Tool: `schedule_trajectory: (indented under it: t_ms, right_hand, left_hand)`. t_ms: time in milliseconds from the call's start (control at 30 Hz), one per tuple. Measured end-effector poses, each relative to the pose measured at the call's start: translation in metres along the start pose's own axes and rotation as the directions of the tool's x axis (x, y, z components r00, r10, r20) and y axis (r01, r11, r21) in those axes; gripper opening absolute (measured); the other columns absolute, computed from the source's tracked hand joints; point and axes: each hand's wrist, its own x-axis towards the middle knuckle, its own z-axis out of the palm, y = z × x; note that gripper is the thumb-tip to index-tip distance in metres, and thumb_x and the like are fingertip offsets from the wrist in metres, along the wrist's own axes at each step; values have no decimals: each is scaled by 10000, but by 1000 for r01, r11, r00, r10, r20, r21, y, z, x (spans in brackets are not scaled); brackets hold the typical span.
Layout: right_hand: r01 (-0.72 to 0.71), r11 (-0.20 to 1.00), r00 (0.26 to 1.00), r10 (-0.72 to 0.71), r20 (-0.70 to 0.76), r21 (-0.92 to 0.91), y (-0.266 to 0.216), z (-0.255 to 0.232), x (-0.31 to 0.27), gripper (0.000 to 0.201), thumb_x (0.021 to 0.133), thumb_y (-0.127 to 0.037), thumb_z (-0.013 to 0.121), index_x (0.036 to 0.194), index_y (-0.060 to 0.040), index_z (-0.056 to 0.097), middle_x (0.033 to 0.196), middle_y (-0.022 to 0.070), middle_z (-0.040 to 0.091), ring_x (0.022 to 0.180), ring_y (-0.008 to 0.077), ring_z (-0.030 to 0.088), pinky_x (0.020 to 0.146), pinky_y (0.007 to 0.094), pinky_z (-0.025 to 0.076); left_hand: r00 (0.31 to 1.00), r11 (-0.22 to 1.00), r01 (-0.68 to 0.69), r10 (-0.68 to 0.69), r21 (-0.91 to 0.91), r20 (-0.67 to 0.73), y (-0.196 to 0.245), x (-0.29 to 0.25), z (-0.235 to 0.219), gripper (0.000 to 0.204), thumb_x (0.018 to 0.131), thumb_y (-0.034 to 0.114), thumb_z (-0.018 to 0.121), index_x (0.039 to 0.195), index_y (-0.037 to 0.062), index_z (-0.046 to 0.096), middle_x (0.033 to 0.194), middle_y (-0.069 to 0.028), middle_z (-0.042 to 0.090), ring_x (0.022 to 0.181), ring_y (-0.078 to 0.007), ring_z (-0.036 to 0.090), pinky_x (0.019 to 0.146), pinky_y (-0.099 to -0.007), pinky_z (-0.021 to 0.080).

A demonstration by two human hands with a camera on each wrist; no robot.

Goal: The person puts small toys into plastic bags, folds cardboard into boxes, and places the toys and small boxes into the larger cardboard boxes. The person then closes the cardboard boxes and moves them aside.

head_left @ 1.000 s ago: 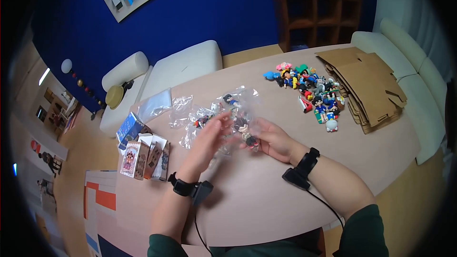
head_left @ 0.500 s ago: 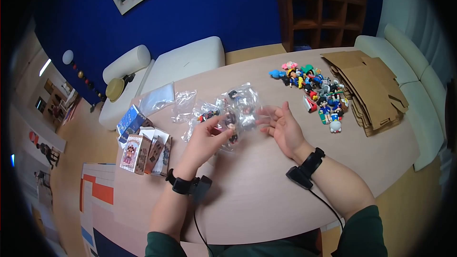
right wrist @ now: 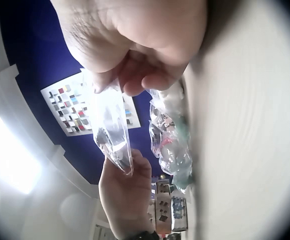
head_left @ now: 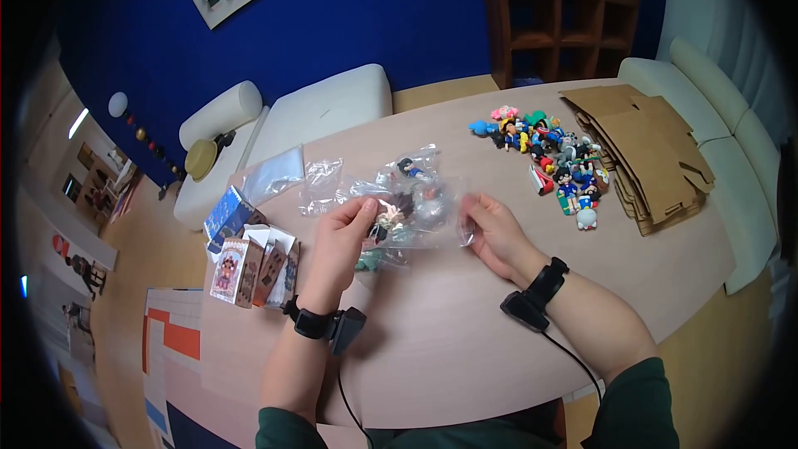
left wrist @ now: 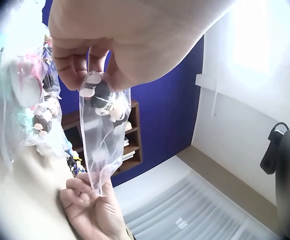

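Observation:
A clear plastic bag [head_left: 445, 235] is stretched between the two hands above the table, with a dark-haired toy figurine [head_left: 393, 214] inside its left end. My left hand [head_left: 336, 239] pinches the bag beside the figurine. At the opposite end, my right hand [head_left: 499, 237] grips the plastic between thumb and fingers. The left wrist view shows the figurine [left wrist: 110, 106] just below the left fingertips and the bag [left wrist: 99, 150] narrowing toward the right hand [left wrist: 96, 210]. Behind the held bag lie several other bagged figurines [head_left: 411, 168], partly covered by it.
Printed small boxes [head_left: 234, 270] stand at the left, near flat clear bags [head_left: 278, 175]. A heap of loose colourful figurines [head_left: 568, 183] lies to the right. Beside it, flattened cardboard [head_left: 644, 145] is stacked along the table's [head_left: 465, 349] right side.
The bagged figurine has moved from near the right hand to the left hand. The right hand, open half a second ago, now pinches the bag's right end, and the plastic is spread out.

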Motion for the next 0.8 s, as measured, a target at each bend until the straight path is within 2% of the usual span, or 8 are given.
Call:
schedule_trajectory:
  t_ms: [67,233,433,567,633,700,767,800]
  right_hand:
    - [9,968,999,-18,36,249,0,3,-2,168,1048,-260,581,1005,-97,588,879,11,638,779,112,596,750,281,500]
    - [-44,978,992,19,124,204,-3,0,-2,169,1079,-251,498,1057,-102,575,1006,43,678,891,166,654,795,317,520]
    - [-90,985,976,59,209,146,-2,-2,-1,171,1066,-242,516,1165,-107,554,1166,78,658,1059,211,651,888,364,532]
    - [-166,983,960,141,243,83,-7,3,-4,313,1049,-213,542,1342,-119,488,1323,108,575,1124,223,623,941,394,543]
    - [-160,986,962,146,231,44,-3,4,-3,358,1048,-201,541,1388,-127,455,1341,108,562,1118,220,625,950,393,545]
    - [-154,988,964,150,221,0,-2,4,-3,408,1047,-189,539,1434,-136,423,1359,108,548,1111,217,626,958,393,547]
    - [-159,987,966,154,208,3,-3,5,-3,449,1047,-179,537,1465,-124,382,1367,105,546,1134,216,624,976,384,545]
    - [-157,988,966,153,208,4,-3,4,-3,449,1047,-179,537,1465,-124,382,1367,105,546,1134,216,624,976,384,545]
  left_hand:
    - [998,997,54,-52,-62,38,-2,1,-4,271,1051,210,570,1151,-3,704,941,4,690,793,-54,607,713,-220,494]
    - [992,961,109,-87,-255,96,4,-3,1,249,1052,220,569,1137,35,713,934,7,685,817,-55,608,712,-211,484]
    - [989,989,-133,137,62,-53,6,-8,7,226,1037,214,589,1077,22,700,894,7,674,807,-76,614,690,-221,466]
    - [975,939,-210,223,274,-19,19,-18,16,197,1022,159,599,1041,0,715,860,-11,680,760,-84,614,660,-235,467]
    - [881,665,-389,470,637,47,23,-22,24,142,975,92,643,985,-33,711,818,-91,667,702,-162,636,576,-302,485]
    - [871,641,-378,492,668,20,28,-26,28,132,959,72,647,998,-46,693,818,-137,657,692,-207,643,587,-305,497]
    - [891,664,-341,454,665,4,27,-28,26,201,1013,124,605,1097,-11,729,934,-74,727,818,-116,700,583,-228,528]
    - [891,663,-342,454,666,6,27,-28,26,201,1013,124,605,1097,-11,729,934,-74,727,818,-116,700,583,-228,528]
